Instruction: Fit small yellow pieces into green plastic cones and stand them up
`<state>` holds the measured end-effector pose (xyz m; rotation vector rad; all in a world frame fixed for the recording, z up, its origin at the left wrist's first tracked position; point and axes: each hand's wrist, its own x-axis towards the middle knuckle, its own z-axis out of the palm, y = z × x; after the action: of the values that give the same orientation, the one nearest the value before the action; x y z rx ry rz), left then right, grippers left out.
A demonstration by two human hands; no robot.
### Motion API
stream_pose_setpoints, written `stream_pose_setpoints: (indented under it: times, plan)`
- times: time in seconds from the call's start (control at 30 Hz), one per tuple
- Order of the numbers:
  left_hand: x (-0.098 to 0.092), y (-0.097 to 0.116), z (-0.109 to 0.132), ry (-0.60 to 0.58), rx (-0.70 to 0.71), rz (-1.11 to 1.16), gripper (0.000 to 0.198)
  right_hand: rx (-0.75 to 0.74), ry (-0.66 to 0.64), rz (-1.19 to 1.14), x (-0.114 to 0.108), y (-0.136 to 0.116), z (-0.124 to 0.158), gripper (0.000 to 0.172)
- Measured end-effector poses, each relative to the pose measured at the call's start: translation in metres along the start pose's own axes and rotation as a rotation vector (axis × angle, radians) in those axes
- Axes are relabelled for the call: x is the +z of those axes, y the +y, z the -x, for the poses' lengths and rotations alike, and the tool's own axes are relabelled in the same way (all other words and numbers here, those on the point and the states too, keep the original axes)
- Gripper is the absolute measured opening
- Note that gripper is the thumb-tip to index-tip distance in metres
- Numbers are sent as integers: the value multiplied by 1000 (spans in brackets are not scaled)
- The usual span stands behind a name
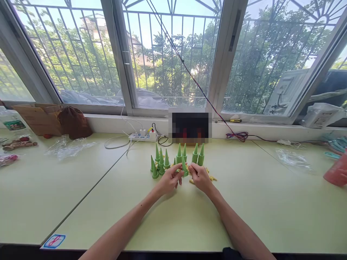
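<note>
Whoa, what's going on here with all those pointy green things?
A person is working at a pale green table by the window. Their left hand holds one tilted green cone, and the right hand meets it at the fingertips; what it pinches is too small to tell. More upright cones stand just behind the hands, and small yellow pieces lie beside the right hand.

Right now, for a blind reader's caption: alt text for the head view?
The left hand and right hand meet on a tilted green cone amid upright green cones and yellow pieces on a pale table under barred windows.
</note>
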<state>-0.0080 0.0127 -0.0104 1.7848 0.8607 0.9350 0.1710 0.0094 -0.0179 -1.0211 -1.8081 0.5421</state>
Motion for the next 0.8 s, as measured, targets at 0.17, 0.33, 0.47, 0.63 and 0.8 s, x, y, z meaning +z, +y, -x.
stream_pose_setpoints:
  times: [0.17,0.33,0.47,0.63,0.8]
  plan:
    - [-1,-2,0,89,123,-154,37,8,12,16,1,0,-1,36]
    - [1,6,2,126,162,-255,36,18,29,21,2,0,-2,38]
    - [8,8,2,167,122,-268,39,25,47,19,3,0,-1,38]
    - [13,7,1,267,18,-186,42,20,77,44,3,2,-1,36]
    - [15,7,-1,257,-97,-10,44,9,89,51,2,4,0,36]
